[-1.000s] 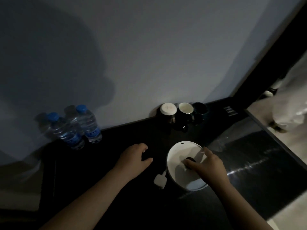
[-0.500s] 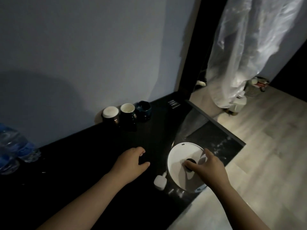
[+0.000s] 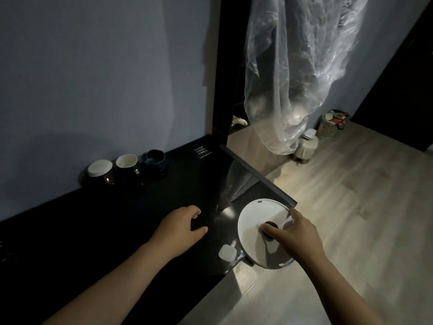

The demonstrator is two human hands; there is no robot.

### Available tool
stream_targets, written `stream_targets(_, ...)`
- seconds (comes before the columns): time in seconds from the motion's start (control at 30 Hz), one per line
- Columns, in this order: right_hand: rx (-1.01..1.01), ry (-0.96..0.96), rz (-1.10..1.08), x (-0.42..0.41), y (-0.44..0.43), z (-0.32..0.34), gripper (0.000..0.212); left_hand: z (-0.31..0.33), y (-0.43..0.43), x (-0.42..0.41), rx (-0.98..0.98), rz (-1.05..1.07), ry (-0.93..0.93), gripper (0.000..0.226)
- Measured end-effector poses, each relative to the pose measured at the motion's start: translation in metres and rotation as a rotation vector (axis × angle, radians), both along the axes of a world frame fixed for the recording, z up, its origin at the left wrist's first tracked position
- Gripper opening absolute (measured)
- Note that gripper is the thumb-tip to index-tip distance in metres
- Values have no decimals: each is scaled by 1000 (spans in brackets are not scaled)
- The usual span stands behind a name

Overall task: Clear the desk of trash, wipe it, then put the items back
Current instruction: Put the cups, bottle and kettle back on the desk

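dim room, head view. desk (image 3: 117, 231) top is dark and glossy, and no loose trash shows on the part in view. whether it has been wiped cannot be told in this light. judgement: late in the task, at the putting-back stage, or else the kettle is only now being lifted off; the frame does not settle which. white kettle (image 3: 250, 240) stands at the desk's right end, very near the corner edge. right hand (image 3: 297, 238) is over its lid, thumb and fingers pinching the dark knob (image 3: 269, 224), index finger stretched toward the rim. left hand (image 3: 180, 227) rests on the bare desk top just left of the kettle, fingers loosely curled, holding nothing. a white plug (image 3: 226, 252) lies on the desk beside the kettle's base; its cord is not visible. three cups (image 3: 127, 164) sit in a row against the wall, well apart from the hands, with a small printed card (image 3: 201, 151) to their right. off the desk, a clear plastic bag (image 3: 293, 78) hangs over the wooden floor (image 3: 351, 207), with a pale jar (image 3: 307, 146) below it and a filled waste basket (image 3: 330, 125) further back. in the way: the plug and its hidden cord could snag or drag if the kettle moves, and the corner edge leaves little margin.
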State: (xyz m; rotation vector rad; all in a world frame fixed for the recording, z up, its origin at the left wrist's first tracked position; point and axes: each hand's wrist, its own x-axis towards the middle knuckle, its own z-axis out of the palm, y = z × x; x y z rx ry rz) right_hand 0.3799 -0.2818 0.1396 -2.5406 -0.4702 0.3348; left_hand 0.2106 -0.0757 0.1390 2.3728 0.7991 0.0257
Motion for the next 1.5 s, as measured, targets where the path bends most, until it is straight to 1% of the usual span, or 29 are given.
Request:
stream_targets(0.13,5,-4,2,28,2,-3,74,-4,5,28,-15,-23,8,51)
stream_targets(0.3,6,-11,22,69,24,-6,74,-8,27,68,-39,-25,6,51)
stream_targets(0.37,0,-8,27,89,41,-7,72,-9,43,85,-40,-12,-4,51)
stream_targets(0.5,-47,-9,72,123,83,-1,79,-9,77,111,-60,33,2,50)
stream_targets(0.6,-42,-29,103,141,117,0,73,-10,102,123,-71,44,23,50)
stream_targets(0.87,-88,-8,221,164,201,-9,73,-25,150,124,-99,158,75,48)
stream_targets(1.0,-90,3,294,175,238,-19,64,-32,169,122,-106,205,99,49)
stream_targets(1.17,-113,-2,396,191,285,-31,61,-43,191,121,-97,286,126,51)
stream_targets(1.33,-110,24,495,216,334,-53,69,-54,213,126,-84,355,184,53)
stream_targets(1.5,-111,27,571,239,378,-71,75,-64,229,137,-98,431,189,52)
